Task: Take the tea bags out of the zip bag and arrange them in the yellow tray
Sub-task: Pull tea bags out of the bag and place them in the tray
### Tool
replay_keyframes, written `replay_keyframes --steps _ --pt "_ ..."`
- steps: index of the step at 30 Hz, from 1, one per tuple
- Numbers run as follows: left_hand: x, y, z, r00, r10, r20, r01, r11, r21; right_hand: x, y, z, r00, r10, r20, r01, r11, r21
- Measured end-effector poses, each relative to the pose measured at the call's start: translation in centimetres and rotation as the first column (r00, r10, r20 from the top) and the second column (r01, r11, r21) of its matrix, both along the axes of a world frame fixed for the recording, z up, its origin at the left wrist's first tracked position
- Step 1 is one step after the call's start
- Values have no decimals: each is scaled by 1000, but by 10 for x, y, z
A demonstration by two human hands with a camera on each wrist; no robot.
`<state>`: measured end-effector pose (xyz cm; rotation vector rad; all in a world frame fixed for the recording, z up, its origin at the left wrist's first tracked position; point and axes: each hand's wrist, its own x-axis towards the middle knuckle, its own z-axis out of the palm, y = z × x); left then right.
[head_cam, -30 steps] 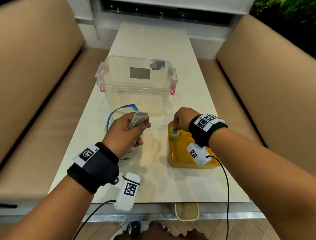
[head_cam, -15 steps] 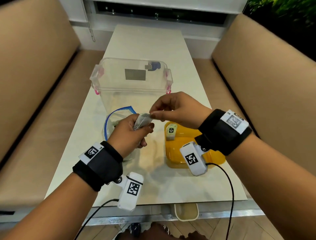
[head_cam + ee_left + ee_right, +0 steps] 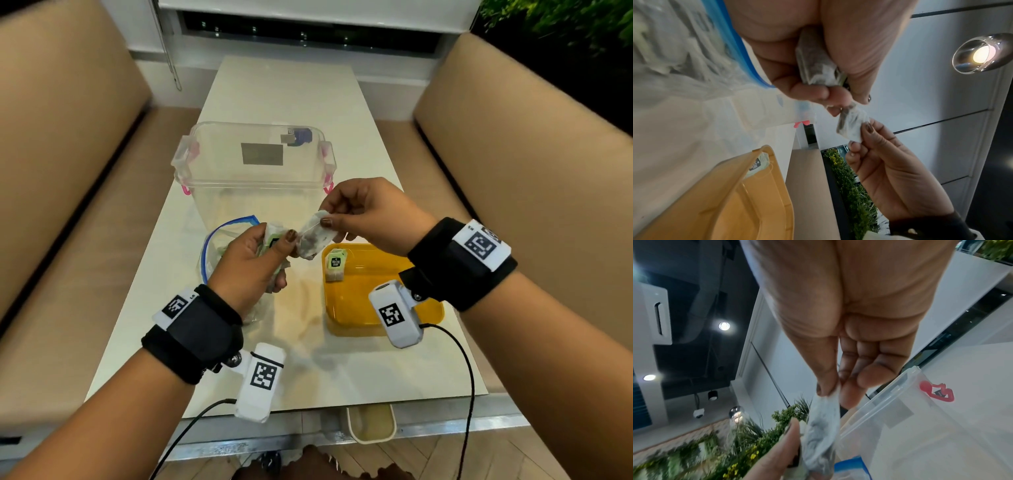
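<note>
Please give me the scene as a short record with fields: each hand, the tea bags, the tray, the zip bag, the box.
left hand: grips a bunch of tea bags
right hand: pinches one tea bag at its top corner
tea bag in tray: one, at the far left corner
yellow tray: on the table, under the right wrist
zip bag: open, blue-edged, beneath the left hand
clear plastic box: behind both hands, no lid
</note>
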<state>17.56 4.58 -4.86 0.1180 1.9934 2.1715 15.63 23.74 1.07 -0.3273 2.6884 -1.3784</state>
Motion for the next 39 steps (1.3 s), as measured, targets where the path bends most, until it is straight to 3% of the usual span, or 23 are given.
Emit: replay_keyframes --steps 8,15,21,25,28,34,39 --pt "0 -3 -1 998 -15 -69 15 1000 0 2 -1 1 997 -1 71 8 995 -100" --pt "-1 -4 -3 1000 5 1 -5 999 32 5 3 4 998 56 40 -49 986 -158" --pt "-1 -2 -5 989 -116 90 114 993 34 9 6 12 989 146 2 -145 985 -91" --pt "3 1 -3 971 -233 47 233 972 7 13 4 16 981 188 -47 -190 981 -32" --pt "5 2 -2 956 -294 14 294 952 -87 12 6 15 981 188 -55 -189 982 -21" --pt "4 4 0 956 -294 -7 292 951 -99 9 10 15 979 190 -74 -190 982 14" --pt "0 6 -2 978 -208 -25 203 971 -130 5 11 10 997 56 53 -52 996 -73"
